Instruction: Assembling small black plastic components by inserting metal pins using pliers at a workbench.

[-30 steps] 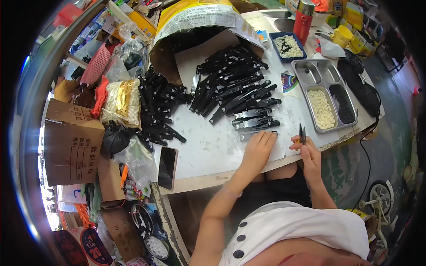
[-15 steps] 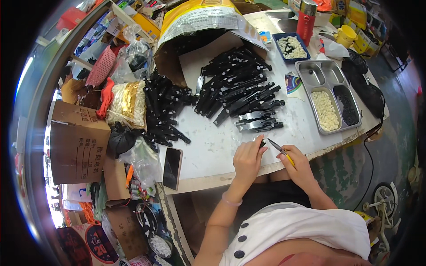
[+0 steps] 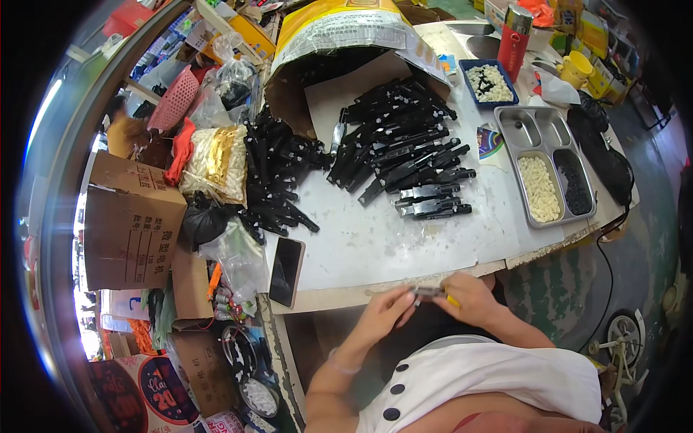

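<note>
My left hand (image 3: 386,312) is closed, its fingertips pinching a small black-and-white part (image 3: 416,294), mostly hidden by the fingers. Pointed pliers with a yellow handle (image 3: 452,300) are gripped in my right hand (image 3: 471,299). Their grey jaws (image 3: 432,291) reach to the fingertips of the left hand; whether they bite on the part I cannot tell. Both hands are at the table's front edge. Beyond them on the white table lie two dark pieces with shiny silver faces (image 3: 432,202), in front of a heap of long black plastic pieces with white bits (image 3: 397,137).
A second black heap (image 3: 285,169) lies left, near a phone (image 3: 286,273). An open sack (image 3: 339,40) stands behind. At right are a steel compartment tray (image 3: 530,222) of white and black bits, a blue tray (image 3: 498,102), a red flask (image 3: 514,47) and a yellow mug (image 3: 575,70).
Both hands have drawn back toward my body, from over the table to its front edge. The pliers have turned from pointing away to pointing left. The whole view has shifted slightly.
</note>
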`<action>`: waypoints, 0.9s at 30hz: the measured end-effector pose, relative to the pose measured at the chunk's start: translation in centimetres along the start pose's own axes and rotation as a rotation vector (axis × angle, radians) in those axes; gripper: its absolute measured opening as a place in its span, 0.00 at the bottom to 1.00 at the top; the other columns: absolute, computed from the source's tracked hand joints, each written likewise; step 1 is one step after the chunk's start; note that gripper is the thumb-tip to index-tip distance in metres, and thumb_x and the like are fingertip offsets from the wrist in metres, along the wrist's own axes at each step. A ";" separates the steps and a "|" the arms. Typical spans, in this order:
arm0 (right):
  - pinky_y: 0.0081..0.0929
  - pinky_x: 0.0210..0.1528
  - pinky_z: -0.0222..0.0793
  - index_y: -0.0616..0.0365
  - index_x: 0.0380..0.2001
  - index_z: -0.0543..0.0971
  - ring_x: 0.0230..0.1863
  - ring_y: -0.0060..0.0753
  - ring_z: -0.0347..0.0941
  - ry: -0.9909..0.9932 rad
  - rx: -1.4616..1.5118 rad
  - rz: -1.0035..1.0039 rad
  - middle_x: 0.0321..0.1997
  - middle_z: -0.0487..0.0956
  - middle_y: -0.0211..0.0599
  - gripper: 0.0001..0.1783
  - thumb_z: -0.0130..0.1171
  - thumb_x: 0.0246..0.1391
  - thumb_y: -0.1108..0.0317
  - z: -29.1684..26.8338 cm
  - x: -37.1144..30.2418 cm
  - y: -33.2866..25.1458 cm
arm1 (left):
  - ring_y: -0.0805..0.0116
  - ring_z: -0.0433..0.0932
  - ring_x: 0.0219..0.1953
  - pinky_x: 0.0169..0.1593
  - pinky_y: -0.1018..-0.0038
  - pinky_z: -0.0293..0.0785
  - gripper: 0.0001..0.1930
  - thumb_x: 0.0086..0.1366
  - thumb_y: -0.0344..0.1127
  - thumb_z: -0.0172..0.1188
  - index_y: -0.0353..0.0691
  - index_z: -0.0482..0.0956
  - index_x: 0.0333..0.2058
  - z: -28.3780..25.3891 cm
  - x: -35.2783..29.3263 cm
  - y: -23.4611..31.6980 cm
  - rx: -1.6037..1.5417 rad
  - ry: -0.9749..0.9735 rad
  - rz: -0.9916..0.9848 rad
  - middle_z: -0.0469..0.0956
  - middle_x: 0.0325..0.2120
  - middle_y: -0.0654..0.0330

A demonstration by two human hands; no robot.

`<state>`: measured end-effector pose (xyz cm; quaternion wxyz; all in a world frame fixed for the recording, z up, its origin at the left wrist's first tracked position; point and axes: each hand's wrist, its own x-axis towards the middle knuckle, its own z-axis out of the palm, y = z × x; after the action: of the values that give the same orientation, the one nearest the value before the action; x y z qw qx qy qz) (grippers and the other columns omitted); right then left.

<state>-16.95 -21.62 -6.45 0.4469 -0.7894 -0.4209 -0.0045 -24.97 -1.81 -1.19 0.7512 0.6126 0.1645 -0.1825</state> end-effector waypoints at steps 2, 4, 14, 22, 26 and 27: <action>0.32 0.35 0.70 0.64 0.26 0.76 0.34 0.42 0.73 -0.108 0.045 -0.093 0.33 0.76 0.40 0.12 0.66 0.44 0.67 0.4 -0.4 -1.0 | 0.83 0.63 0.19 0.23 0.85 0.57 0.14 0.69 0.39 0.49 0.32 0.77 0.41 -0.9 -2.0 -0.3 0.009 0.002 -0.054 0.67 0.18 0.68; 0.32 0.37 0.70 0.63 0.27 0.76 0.35 0.42 0.74 -0.146 0.073 -0.077 0.35 0.77 0.39 0.12 0.66 0.44 0.66 0.8 -0.2 -1.0 | 0.79 0.70 0.26 0.30 0.83 0.65 0.14 0.66 0.39 0.53 0.33 0.78 0.41 -3.2 -2.9 -1.3 0.194 -0.042 -0.217 0.75 0.25 0.63; 0.23 0.38 0.66 0.65 0.24 0.78 0.36 0.29 0.72 0.226 0.415 0.421 0.37 0.77 0.39 0.11 0.52 0.55 0.69 -6.0 2.1 -0.1 | 0.58 0.76 0.43 0.47 0.69 0.71 0.18 0.60 0.34 0.59 0.35 0.74 0.48 -2.1 4.9 2.3 0.836 0.153 0.588 0.77 0.39 0.51; 0.21 0.38 0.64 0.66 0.25 0.78 0.34 0.27 0.70 0.330 0.347 0.449 0.34 0.75 0.37 0.12 0.50 0.57 0.69 -5.8 1.5 -0.8 | 0.52 0.62 0.58 0.64 0.55 0.52 0.15 0.53 0.31 0.63 0.39 0.77 0.41 -1.3 20.2 5.7 1.242 0.463 1.197 0.71 0.47 0.54; 0.23 0.39 0.65 0.67 0.27 0.78 0.35 0.31 0.72 0.357 0.233 0.418 0.36 0.75 0.38 0.11 0.51 0.57 0.70 -4.7 2.8 1.2 | 0.56 0.76 0.42 0.54 0.65 0.68 0.12 0.53 0.28 0.63 0.38 0.77 0.38 -0.5 19.0 4.1 0.684 0.530 1.133 0.77 0.36 0.55; 0.25 0.39 0.65 0.67 0.28 0.78 0.36 0.34 0.72 0.377 0.179 0.400 0.37 0.75 0.40 0.11 0.51 0.57 0.70 -4.6 3.5 1.3 | 0.66 0.78 0.34 0.38 0.77 0.72 0.12 0.55 0.23 0.61 0.37 0.77 0.39 0.6 17.4 4.6 0.584 0.518 1.073 0.77 0.32 0.56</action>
<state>-12.16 -22.88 -3.23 0.5769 -0.7995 -0.1653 -0.0257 -7.46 -2.85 -5.26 0.4772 0.8120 -0.0440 0.3330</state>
